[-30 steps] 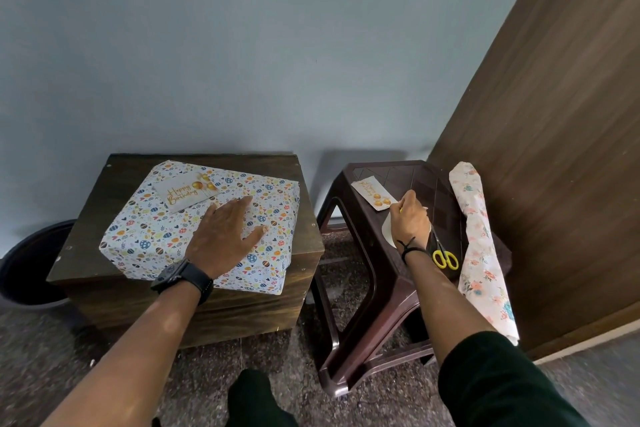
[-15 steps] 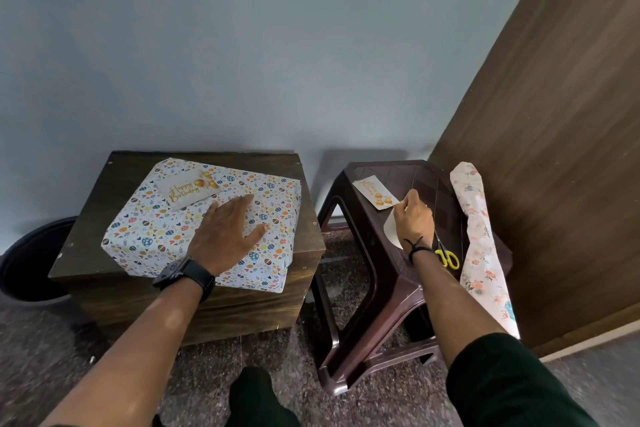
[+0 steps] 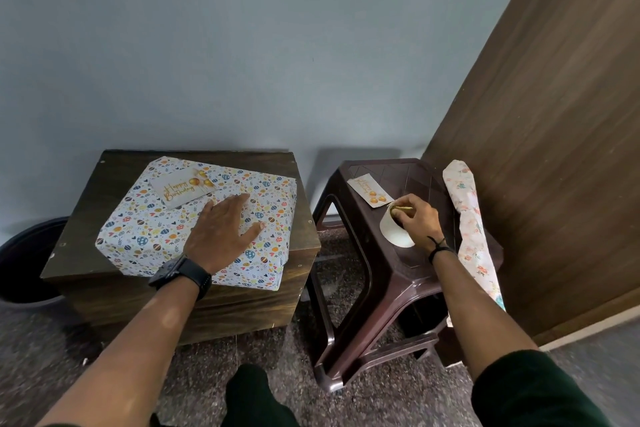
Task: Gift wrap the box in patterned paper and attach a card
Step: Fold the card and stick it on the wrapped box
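The flat rectangular box wrapped in white paper printed with small coloured eggs and hearts [image 3: 145, 218] lies on a dark, grainy wooden crate [image 3: 242, 302], one pale "Happy Birthday" card with gold lettering [image 3: 180, 189] lying on its far corner. The left hand [image 3: 221, 236] rests flat on the wrap, fingers straight and spread. On the glossy dark-brown moulded plastic stool [image 3: 363, 274] lies a second such card [image 3: 369, 192]; the right hand [image 3: 417, 222] pinches a white tape roll [image 3: 394, 234] there. One crinkled floral paper roll [image 3: 471, 229] leans beside it.

Left hand [image 3: 221, 230] flat on wrapped box [image 3: 194, 218]; right hand [image 3: 417, 218] grips tape roll [image 3: 394, 229].
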